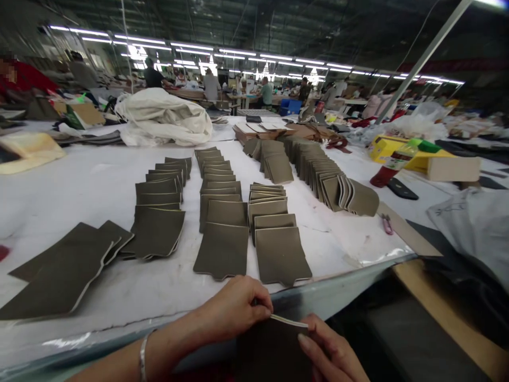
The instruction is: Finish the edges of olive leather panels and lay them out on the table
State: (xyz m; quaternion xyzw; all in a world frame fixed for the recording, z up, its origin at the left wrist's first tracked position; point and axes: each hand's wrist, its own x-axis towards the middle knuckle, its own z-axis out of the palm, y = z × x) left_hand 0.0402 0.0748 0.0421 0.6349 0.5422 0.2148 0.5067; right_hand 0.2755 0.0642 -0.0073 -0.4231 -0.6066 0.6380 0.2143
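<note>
A dark olive padded panel (274, 350) with a pale top edge hangs in front of me at the table's near edge. My left hand (242, 307), a silver bangle on its wrist, pinches the panel's upper left corner. The upper right corner sits between the thumb and fingers of my right hand (330, 345). Just beyond my hands, overlapping rows of similar olive panels lie on the table, the nearest being one panel (222, 249) and another panel (281, 254). The lower part of the held panel runs out of view.
The white-covered table (99, 191) carries larger panels (59, 270) at left, a white cloth bundle (165, 116), curved panels (318, 170), pink-handled snippers (386, 224), a bottle of red liquid (393, 164), a black phone-like object (402, 188) and a yellow box (384, 148). Several people work farther back.
</note>
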